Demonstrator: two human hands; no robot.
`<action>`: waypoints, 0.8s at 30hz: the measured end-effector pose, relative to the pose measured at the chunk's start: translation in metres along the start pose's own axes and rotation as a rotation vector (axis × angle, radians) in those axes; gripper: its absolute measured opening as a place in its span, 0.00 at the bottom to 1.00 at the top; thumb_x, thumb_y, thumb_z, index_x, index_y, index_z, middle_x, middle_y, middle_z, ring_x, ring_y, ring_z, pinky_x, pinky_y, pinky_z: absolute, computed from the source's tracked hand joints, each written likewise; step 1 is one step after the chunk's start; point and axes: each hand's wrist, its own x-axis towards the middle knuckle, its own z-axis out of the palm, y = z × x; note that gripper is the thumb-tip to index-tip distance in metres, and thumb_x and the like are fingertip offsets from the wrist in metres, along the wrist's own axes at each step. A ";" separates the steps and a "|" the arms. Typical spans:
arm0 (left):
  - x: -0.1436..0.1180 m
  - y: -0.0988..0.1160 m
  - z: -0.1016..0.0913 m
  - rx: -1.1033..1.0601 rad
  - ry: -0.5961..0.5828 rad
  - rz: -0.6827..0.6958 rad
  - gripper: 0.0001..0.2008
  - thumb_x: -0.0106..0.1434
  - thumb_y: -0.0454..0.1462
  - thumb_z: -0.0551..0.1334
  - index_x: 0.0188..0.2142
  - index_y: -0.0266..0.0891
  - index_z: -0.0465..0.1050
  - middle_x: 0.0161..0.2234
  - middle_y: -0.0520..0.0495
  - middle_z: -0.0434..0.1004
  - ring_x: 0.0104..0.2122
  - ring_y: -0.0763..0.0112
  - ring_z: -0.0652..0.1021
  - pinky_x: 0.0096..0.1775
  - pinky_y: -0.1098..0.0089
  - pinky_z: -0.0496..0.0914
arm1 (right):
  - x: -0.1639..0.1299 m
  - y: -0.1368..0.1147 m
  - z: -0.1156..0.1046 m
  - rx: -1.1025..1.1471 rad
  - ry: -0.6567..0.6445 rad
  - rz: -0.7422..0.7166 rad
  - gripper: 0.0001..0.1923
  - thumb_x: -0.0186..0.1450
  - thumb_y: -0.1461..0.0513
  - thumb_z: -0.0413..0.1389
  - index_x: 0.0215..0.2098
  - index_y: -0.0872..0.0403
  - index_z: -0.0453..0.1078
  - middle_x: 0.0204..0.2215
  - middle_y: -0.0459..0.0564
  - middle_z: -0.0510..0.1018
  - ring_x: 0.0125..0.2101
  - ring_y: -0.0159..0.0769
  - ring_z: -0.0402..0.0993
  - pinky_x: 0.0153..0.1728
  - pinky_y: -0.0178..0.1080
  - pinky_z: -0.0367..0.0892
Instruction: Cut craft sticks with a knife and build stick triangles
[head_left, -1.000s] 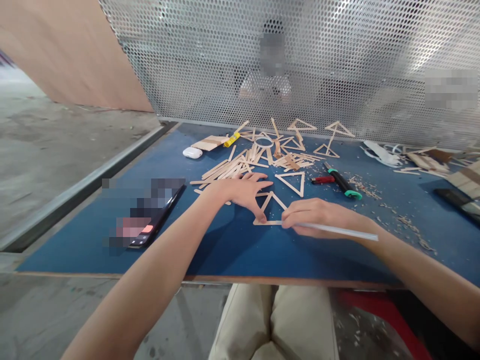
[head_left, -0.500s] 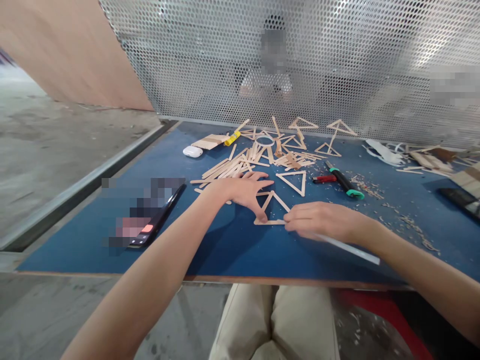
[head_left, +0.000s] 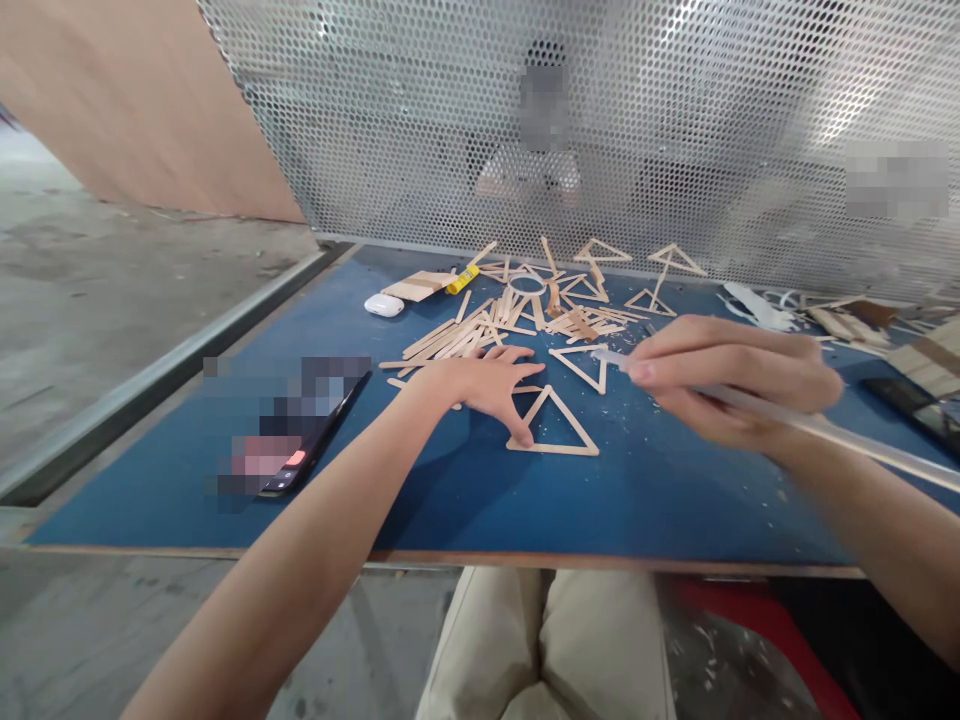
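My left hand point(head_left: 491, 385) lies over the blue table with its fingers spread. Its thumb presses on the left corner of a triangle made of craft sticks point(head_left: 559, 449). My right hand point(head_left: 731, 380) is raised to the right of this triangle, its fingers closed on a long translucent white stick that looks like a hot glue stick point(head_left: 847, 433). The stick's tip points left, in front of a second craft-stick triangle point(head_left: 577, 370) as I see it. Beyond my left hand lies a pile of loose craft sticks point(head_left: 457, 335).
A phone point(head_left: 319, 425) lies at the left, a white earbud case point(head_left: 383, 305) and a yellow tube point(head_left: 463, 279) farther back. A tape roll point(head_left: 527, 286) and more stick triangles point(head_left: 675, 260) stand near the perforated metal screen point(head_left: 405, 130). A person shows through it.
My right hand has lifted off the near triangle's right corner and moved up and right with the translucent stick, now covering the black-and-green tool. My left hand has stayed put.
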 end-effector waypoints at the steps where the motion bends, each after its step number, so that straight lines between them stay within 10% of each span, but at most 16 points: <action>1: 0.000 0.000 0.000 0.003 -0.003 0.003 0.65 0.41 0.62 0.70 0.73 0.61 0.39 0.76 0.52 0.29 0.71 0.34 0.42 0.67 0.39 0.49 | -0.003 0.005 0.001 -0.018 -0.009 0.016 0.24 0.66 0.70 0.59 0.56 0.40 0.72 0.44 0.46 0.81 0.40 0.37 0.80 0.40 0.40 0.77; 5: -0.006 0.003 -0.004 0.014 0.080 0.063 0.54 0.50 0.65 0.64 0.72 0.55 0.48 0.75 0.49 0.36 0.72 0.43 0.46 0.69 0.43 0.44 | -0.023 0.029 0.011 -0.111 -0.308 0.044 0.20 0.70 0.69 0.53 0.55 0.44 0.73 0.42 0.49 0.82 0.41 0.38 0.80 0.44 0.41 0.76; 10: -0.016 0.002 -0.020 0.069 0.367 0.146 0.26 0.66 0.57 0.56 0.53 0.46 0.75 0.62 0.45 0.71 0.62 0.53 0.68 0.65 0.54 0.54 | -0.057 0.060 0.012 -0.181 -0.491 0.120 0.19 0.69 0.70 0.49 0.52 0.51 0.74 0.48 0.54 0.81 0.48 0.41 0.78 0.50 0.46 0.75; 15: -0.012 -0.004 -0.019 0.052 0.258 0.053 0.20 0.64 0.54 0.59 0.44 0.44 0.78 0.45 0.46 0.82 0.42 0.59 0.79 0.41 0.63 0.68 | -0.071 0.082 0.009 -0.220 -0.569 0.185 0.31 0.60 0.77 0.43 0.53 0.50 0.74 0.51 0.52 0.78 0.52 0.38 0.75 0.54 0.45 0.72; 24: -0.009 0.001 -0.016 0.019 0.143 0.018 0.17 0.63 0.50 0.59 0.42 0.44 0.79 0.43 0.47 0.83 0.37 0.64 0.79 0.35 0.66 0.67 | -0.054 0.107 0.047 -0.175 -0.659 0.196 0.13 0.71 0.66 0.47 0.44 0.56 0.73 0.42 0.57 0.78 0.43 0.42 0.73 0.46 0.46 0.69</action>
